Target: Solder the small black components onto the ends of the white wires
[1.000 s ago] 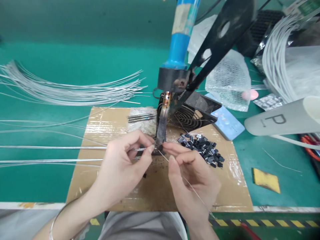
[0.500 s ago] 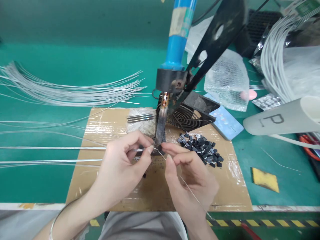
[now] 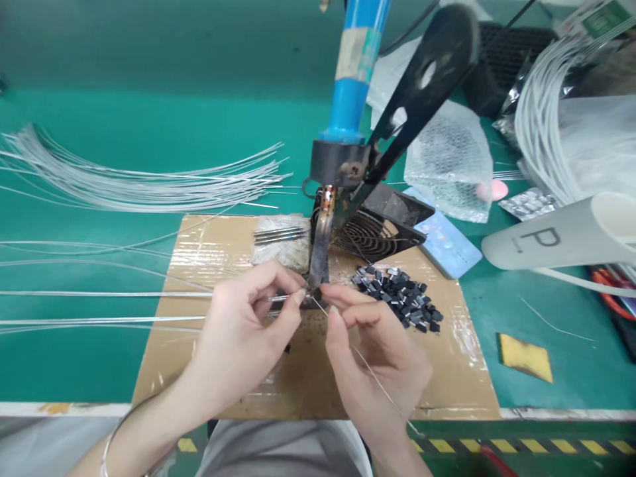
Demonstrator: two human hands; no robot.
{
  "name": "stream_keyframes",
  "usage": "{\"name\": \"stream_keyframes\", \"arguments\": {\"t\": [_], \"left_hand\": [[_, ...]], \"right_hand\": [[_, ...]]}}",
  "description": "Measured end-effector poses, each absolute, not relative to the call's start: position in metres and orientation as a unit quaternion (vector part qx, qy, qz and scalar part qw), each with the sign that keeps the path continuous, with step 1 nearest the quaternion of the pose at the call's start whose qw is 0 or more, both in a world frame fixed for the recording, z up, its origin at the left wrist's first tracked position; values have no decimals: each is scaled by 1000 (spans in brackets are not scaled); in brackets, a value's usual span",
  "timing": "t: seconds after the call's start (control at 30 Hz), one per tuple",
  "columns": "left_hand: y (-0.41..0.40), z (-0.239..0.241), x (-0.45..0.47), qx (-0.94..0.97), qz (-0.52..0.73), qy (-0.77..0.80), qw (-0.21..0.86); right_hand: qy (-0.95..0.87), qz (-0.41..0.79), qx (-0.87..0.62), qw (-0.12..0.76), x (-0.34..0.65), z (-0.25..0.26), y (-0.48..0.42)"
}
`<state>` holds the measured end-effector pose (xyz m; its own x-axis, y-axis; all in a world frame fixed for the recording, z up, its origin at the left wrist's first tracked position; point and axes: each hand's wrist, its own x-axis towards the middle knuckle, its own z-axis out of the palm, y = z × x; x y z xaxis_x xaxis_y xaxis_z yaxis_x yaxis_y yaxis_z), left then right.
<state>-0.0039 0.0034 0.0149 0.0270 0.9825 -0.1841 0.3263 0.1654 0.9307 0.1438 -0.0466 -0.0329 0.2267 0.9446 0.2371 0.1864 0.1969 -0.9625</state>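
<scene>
Below the tip of a blue-handled soldering iron (image 3: 322,252), my two hands almost meet. My left hand (image 3: 253,324) pinches the end of a thin grey-white cable (image 3: 275,298) between thumb and fingers, just left of the tip. In my right hand (image 3: 380,358) a strand of solder wire (image 3: 380,384) is pinched; it reaches up to the iron's tip and its tail hangs down across the palm. My fingertips hide the spot where cable, solder and tip come together. A pile of small black connectors (image 3: 400,298) lies beside my right hand.
A black perforated bracket (image 3: 422,86) holds the iron above a cardboard sheet (image 3: 437,384). Behind it stand a fan (image 3: 368,232) and a white pad (image 3: 285,255) bearing cable ends. A cable bundle (image 3: 163,182) lies left; a yellow sponge (image 3: 525,356) and white cup (image 3: 546,235) sit right.
Almost nothing differs. The camera view has shifted very slightly, and both hands keep the same pinch under the iron's tip.
</scene>
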Motion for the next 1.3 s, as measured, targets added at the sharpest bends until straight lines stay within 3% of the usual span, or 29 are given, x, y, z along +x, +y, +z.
{"name": "stream_keyframes", "arguments": {"t": [1.3], "left_hand": [[5,15,-1,542,338,603,478]], "right_hand": [[-550,266,-554,566,140,-36,-46]]}}
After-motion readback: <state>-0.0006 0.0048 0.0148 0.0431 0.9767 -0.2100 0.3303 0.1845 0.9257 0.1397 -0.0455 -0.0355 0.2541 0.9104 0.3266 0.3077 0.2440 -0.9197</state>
